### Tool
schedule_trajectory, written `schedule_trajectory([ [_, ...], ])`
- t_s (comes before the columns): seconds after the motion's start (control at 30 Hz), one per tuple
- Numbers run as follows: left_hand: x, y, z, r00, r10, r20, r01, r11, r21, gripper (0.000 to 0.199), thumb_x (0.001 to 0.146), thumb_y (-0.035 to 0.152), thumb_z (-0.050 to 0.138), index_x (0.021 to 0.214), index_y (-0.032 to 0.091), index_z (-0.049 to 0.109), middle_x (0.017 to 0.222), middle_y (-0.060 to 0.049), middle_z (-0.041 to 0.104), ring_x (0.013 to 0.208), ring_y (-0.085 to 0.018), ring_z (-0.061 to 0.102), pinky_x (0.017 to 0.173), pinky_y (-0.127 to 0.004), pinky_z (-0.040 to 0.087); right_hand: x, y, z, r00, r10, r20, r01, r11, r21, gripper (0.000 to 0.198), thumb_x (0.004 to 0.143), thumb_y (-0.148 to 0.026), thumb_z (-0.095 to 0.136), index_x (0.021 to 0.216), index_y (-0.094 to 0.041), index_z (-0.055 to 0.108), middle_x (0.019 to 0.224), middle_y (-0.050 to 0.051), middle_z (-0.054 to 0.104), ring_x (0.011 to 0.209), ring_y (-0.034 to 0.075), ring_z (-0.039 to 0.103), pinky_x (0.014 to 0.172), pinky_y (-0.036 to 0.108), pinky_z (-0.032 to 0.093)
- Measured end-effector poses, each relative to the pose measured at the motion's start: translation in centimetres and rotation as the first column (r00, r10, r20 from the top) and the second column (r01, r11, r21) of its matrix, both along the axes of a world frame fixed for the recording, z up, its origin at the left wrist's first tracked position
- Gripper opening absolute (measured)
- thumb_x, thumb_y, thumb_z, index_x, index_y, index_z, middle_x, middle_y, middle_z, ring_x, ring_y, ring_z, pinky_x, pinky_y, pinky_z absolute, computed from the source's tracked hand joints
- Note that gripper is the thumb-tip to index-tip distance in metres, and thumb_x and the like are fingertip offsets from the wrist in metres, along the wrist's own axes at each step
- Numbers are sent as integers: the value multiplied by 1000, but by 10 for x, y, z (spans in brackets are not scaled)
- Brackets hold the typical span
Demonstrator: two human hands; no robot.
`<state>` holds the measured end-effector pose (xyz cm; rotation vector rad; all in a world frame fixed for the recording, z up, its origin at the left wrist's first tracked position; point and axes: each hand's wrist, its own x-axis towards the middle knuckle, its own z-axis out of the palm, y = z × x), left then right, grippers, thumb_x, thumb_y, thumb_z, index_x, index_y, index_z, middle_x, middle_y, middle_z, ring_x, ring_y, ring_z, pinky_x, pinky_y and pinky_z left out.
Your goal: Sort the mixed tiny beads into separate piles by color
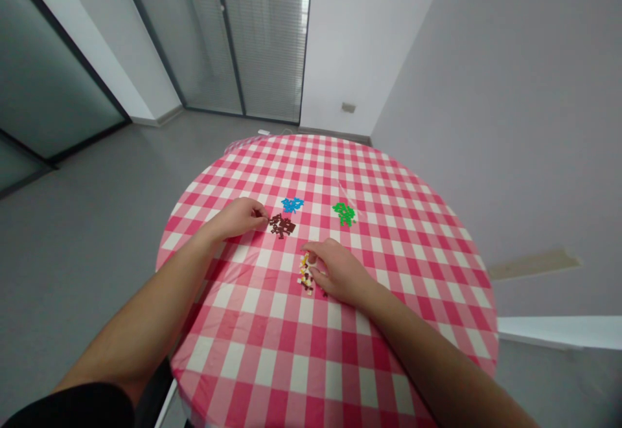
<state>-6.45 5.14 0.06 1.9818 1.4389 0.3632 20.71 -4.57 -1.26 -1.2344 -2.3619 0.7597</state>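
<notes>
Closest of all, a black sleeve (82,405) is on the left arm, down by the near left side of the round table (286,363). The table has a cloth on it with pink and white squares. Both arms reach in over the near part of the table.

Around the middle, a bit nearer the left edge than the right, is a small mixed pile (306,279) of yellow, white and dark bits. The right hand (313,263) is at this pile, on the side that faces the right edge. Its fingers are bent, and the thumb and first finger are a little apart. I cannot tell if it has a bit in it.

A little farther in, toward the left edge, is a brown pile (282,225) of flat bits. The left hand (264,218) is right beside it, on the side that faces the left edge. Its fingers are curled and the tips are close together. I cannot tell if they pinch a bit.

Toward the far edge, just behind the brown pile, is a blue pile (292,204). A green pile (345,214) is well apart from it, over toward the right edge.

Past the far edge are the gray floor (208,127), glass doors (262,46) and a white wall (359,33).
</notes>
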Motion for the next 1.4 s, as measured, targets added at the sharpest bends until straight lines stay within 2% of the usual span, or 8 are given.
schedule_trajectory([
  [0.23,3,1,-6,1000,-5,-26,6,1000,27,23,76,36,58,76,19,74,69,-3,71,60,-17,61,51,-25,37,-2,1,-5,999,13,-29,-14,1000,-14,37,84,-9,60,119,-20,62,100,6,72,95,22,57,82,34,45],
  [0.6,2,2,-10,1000,-11,15,11,1000,-1,21,77,36,60,80,20,74,74,-3,72,65,-18,63,54,-26,40,-6,1,-7,998,36,-43,-36,999,-7,29,82,-7,59,107,-20,65,95,5,72,88,20,57,76,31,44],
  [0.83,2,0,-6,999,-1,44,2,1000,-11,17,76,32,63,80,20,75,72,-2,72,63,-17,61,54,-25,40,-4,0,-6,992,-50,-116,49,999,-9,34,80,-7,61,112,-19,61,90,6,71,89,22,60,77,34,46],
  [0.93,1,0,-5,999,11,46,-12,1000,3,16,76,30,64,80,20,75,72,-1,71,61,-15,60,55,-25,40,-3,0,-10,977,-82,-195,87,996,12,28,82,-10,60,108,-20,59,91,6,69,86,20,61,77,34,47],
  [1.03,2,-1,-4,997,-6,80,-3,994,112,17,80,30,62,84,18,74,76,-2,71,64,-15,60,57,-25,41,-1,2,-15,928,-149,-342,148,989,-30,22,83,-15,60,104,-22,54,92,5,68,81,18,62,71,31,48],
  [1.2,21,-14,-1,958,-175,226,110,956,274,16,87,29,62,91,19,74,87,-4,72,73,-15,61,63,-25,44,3,7,-15,758,-304,-577,182,948,-261,31,80,-26,67,102,-24,45,86,2,68,67,15,62,58,27,46],
  [1.27,34,-22,0,916,-307,259,216,920,326,15,88,26,61,89,19,74,86,-5,72,76,-15,62,65,-25,45,4,9,-11,699,-355,-621,180,927,-328,36,78,-28,70,100,-25,43,83,1,69,70,16,64,61,28,48],
  [1.4,58,-38,-5,855,-452,253,311,839,447,13,90,20,60,94,19,72,85,-4,70,79,-15,62,75,-29,48,5,11,-7,609,-415,-676,148,897,-417,42,74,-30,75,99,-26,41,79,-2,69,69,15,65,62,29,49],
])
